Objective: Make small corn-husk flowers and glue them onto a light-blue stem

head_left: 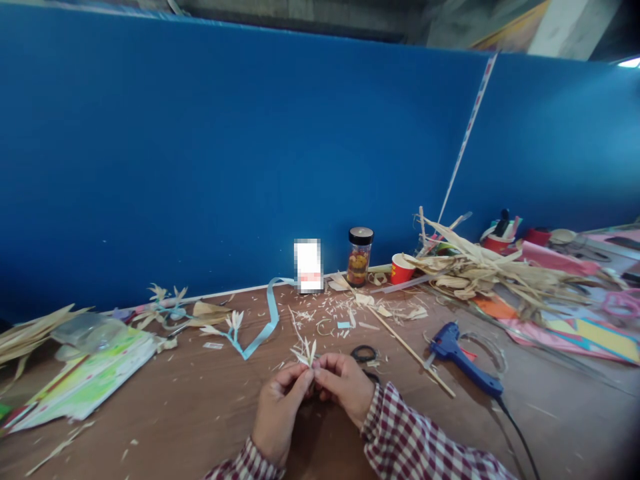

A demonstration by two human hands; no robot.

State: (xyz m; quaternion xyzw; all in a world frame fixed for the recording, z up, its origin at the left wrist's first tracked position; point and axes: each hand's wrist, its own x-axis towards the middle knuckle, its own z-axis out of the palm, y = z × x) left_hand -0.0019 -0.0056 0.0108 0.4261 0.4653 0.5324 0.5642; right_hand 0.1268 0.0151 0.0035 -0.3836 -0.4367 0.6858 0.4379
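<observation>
A small pale flower of pointed husk strips [306, 352] stands up between my fingertips, its petals spread. My left hand [280, 408] pinches its base from one side with thumb and forefinger. From the other side my right hand [347, 385] pinches the same base, the fingertips of both hands touching. Whatever lies below the petals is hidden by my fingers. Beyond my right hand is a black scissors handle [374, 349], partly covered by that hand. A light blue ribbon [271, 313] curls on the table beside similar pale flowers [235, 322] with blue-wrapped stems.
Husk scraps litter the brown table [200, 413]. On the right lie a thin stick [400, 340], a blue glue gun [453, 350] with its cord, and a dried husk pile [480, 273]. A lidded jar [359, 260] and red cup [401, 270] stand by the blue partition [225, 147].
</observation>
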